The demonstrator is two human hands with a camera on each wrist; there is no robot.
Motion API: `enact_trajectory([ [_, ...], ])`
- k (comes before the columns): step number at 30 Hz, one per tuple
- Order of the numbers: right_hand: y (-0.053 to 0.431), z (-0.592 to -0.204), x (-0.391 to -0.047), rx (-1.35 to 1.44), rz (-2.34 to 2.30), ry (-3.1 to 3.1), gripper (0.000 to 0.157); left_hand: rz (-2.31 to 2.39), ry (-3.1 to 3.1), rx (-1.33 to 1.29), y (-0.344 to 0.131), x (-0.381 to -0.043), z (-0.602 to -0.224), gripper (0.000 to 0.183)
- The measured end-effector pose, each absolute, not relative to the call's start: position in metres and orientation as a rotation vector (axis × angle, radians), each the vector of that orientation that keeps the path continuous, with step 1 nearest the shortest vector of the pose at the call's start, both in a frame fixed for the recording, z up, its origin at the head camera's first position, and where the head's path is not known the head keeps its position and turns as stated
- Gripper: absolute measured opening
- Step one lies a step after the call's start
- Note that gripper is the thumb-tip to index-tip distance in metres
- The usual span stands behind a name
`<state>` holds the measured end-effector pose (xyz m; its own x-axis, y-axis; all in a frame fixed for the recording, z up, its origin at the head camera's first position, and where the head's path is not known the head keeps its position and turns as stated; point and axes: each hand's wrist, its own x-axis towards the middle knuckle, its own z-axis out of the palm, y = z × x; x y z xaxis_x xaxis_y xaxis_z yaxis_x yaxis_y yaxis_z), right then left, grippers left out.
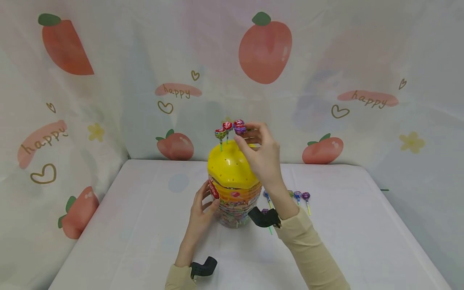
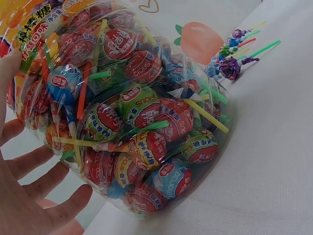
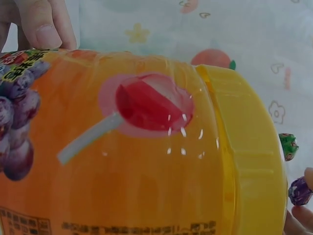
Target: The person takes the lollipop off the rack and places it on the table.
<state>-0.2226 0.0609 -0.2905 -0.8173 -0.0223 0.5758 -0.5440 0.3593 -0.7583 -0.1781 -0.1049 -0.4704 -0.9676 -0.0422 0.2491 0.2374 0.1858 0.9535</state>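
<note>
A clear plastic jar point(image 1: 235, 211) of wrapped lollipops stands upright on the table, with an orange label and a yellow lid point(image 1: 232, 165) pierced by small holes. My left hand point(image 1: 201, 209) holds the jar's left side, thumb at the label, fingers spread round the wall in the left wrist view. Above the lid, my right hand point(image 1: 262, 155) pinches a purple-wrapped lollipop point(image 1: 240, 130) between thumb and fingers; its stick is hidden. A green-wrapped lollipop point(image 1: 220, 133) and a red one point(image 1: 227, 126) stand upright in the lid. Another red-purple head point(image 1: 239, 122) shows behind the pinched one.
Several loose lollipops point(image 1: 306, 196) lie on the white table point(image 1: 145, 225) to the right of the jar, partly behind my right forearm. Behind the table hangs a cloth point(image 1: 217, 40) printed with peaches. Black wrist mounts point(image 1: 204, 266) sit on both wrists.
</note>
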Motion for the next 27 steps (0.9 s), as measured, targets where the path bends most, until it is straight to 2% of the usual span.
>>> enact_trajectory([
  [6,0.057,-0.290,-0.224,0.498,1.455,-2.131,0.033,-1.863,-2.247,-0.198,-0.104,-0.168,-0.451,0.065],
  [19,0.055,-0.289,-0.224,0.499,1.453,-2.076,0.030,-1.867,-2.248,-0.192,-0.104,-0.169,-0.451,0.065],
  [27,0.060,-0.283,-0.219,0.485,1.548,-1.979,0.032,-1.851,-2.229,-0.199,-0.106,-0.181,-0.477,0.067],
])
